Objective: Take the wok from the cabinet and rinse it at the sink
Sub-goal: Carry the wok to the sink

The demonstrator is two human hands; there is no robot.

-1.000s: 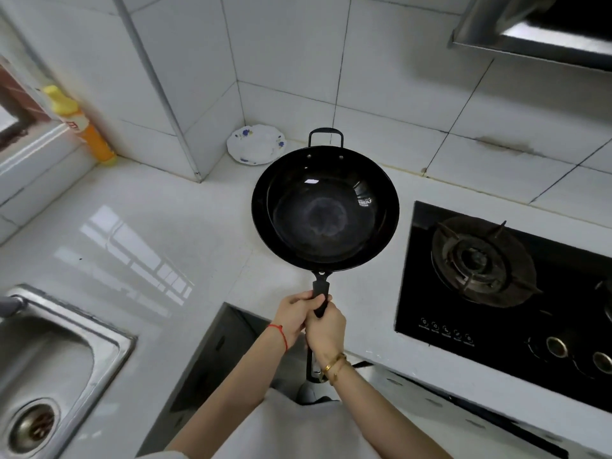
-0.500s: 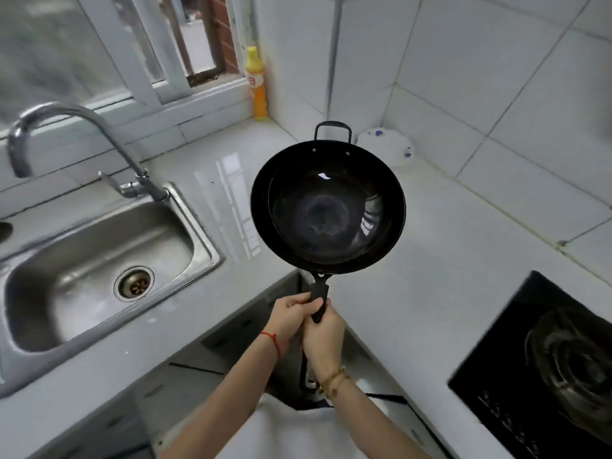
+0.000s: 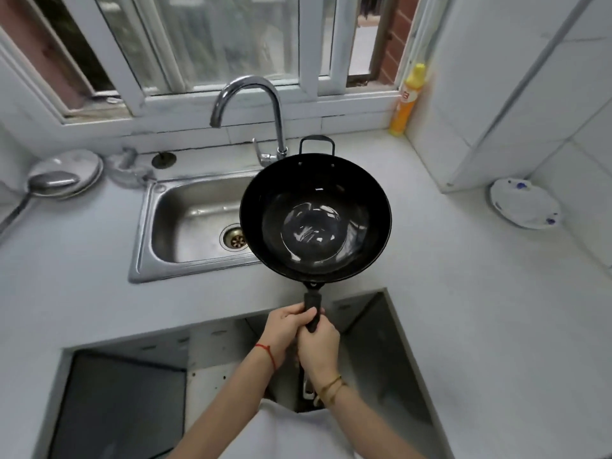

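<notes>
wok (image 3: pixel 315 217): out of cabinet; held over counter, overlapping sink (image 3: pixel 185 220) right edge
grip: left hand (image 3: pixel 287 327) and right hand (image 3: pixel 318 346) both clenched on handle
left: tap (image 3: pixel 246 111) off; rinse not started

- yellow bottle (image 3: pixel 406 101) in the window corner, right of the sink: has a white label band with a red mark on it, too blurred to read.
- no other text, brand, number or sign can be read anywhere in view.
</notes>
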